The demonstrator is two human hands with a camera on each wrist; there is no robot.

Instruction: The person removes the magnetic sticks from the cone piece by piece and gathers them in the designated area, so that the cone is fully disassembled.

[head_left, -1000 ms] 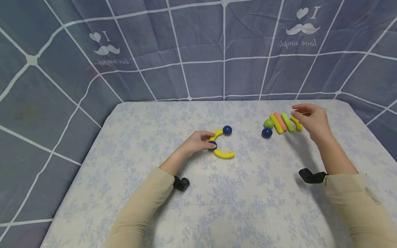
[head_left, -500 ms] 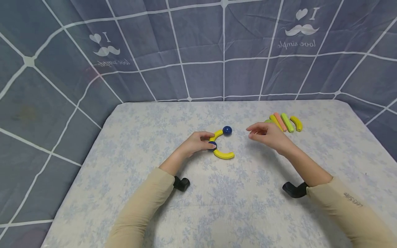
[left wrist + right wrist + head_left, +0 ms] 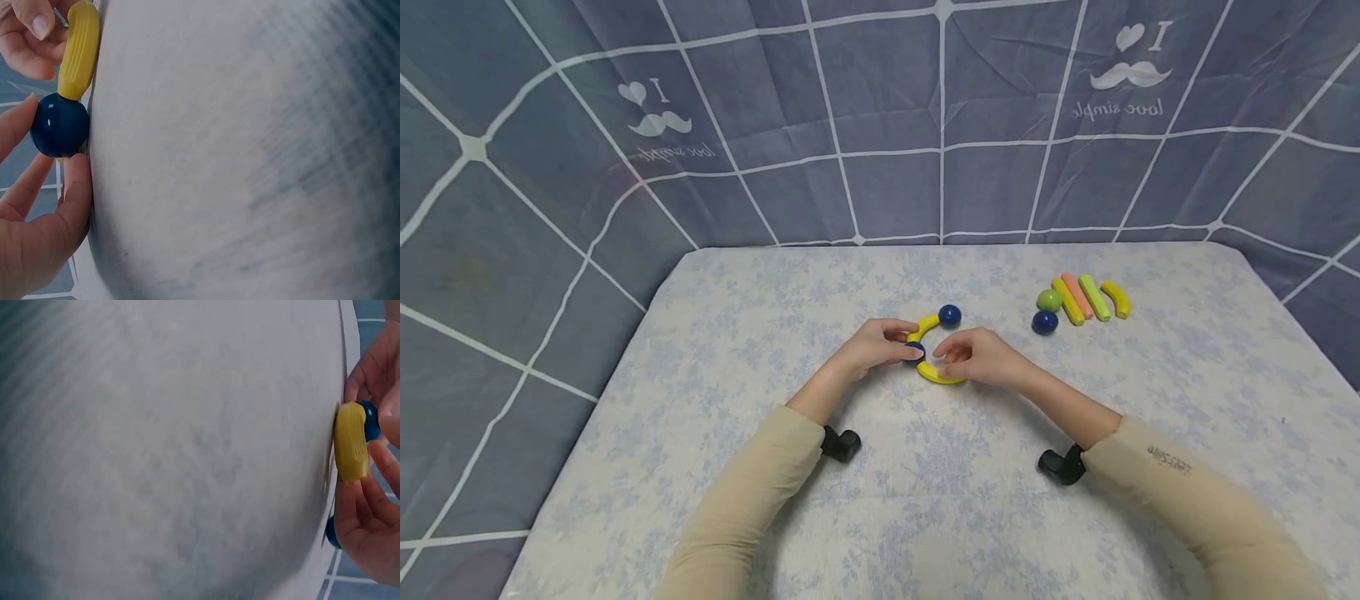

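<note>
A yellow curved stick (image 3: 927, 323) joins a dark blue ball (image 3: 950, 315) at its far end. Its near end meets a second blue ball (image 3: 60, 125), pinched between the fingertips of my left hand (image 3: 874, 344). From this ball a second yellow curved stick (image 3: 352, 442) runs rightward on the table. My right hand (image 3: 983, 357) is at that stick's right part, fingers bent loosely behind it. In the left wrist view its thumb is apart from the stick, on the upper side. The left fingers partly hide the held ball in the head view.
At the back right lie a green ball (image 3: 1048, 300), another blue ball (image 3: 1045, 322), straight yellow (image 3: 1068, 302), pink (image 3: 1078, 295) and light green sticks (image 3: 1095, 297), and a curved yellow stick (image 3: 1116, 299). A grid-patterned curtain (image 3: 887, 200) stands behind the table (image 3: 760, 317).
My right hand has moved left and nearer from beside the loose pieces at the back right to the near curved stick. The left hand has stayed on its ball.
</note>
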